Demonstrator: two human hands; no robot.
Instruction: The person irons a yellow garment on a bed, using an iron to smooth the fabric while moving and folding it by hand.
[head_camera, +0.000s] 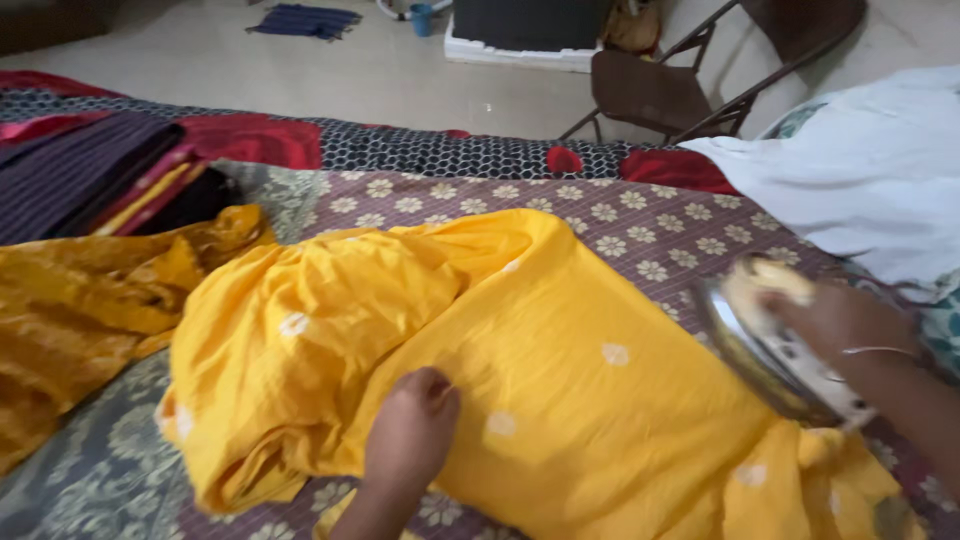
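Observation:
A bright yellow cloth with small white dots (560, 340) lies spread and bunched on a flower-patterned bed sheet (640, 225). My left hand (412, 432) rests on the cloth near its lower middle, fingers curled and pinching the fabric. My right hand (850, 325) grips the handle of a metal clothes iron (775, 355), which sits tilted at the cloth's right edge. The iron is blurred. A thin bangle circles my right wrist.
A crumpled mustard-gold fabric (80, 300) lies at the left. Folded dark and red clothes (95, 170) are stacked behind it. A white cloth (870, 170) is piled at the right. A folding chair (700, 80) stands on the floor beyond the bed.

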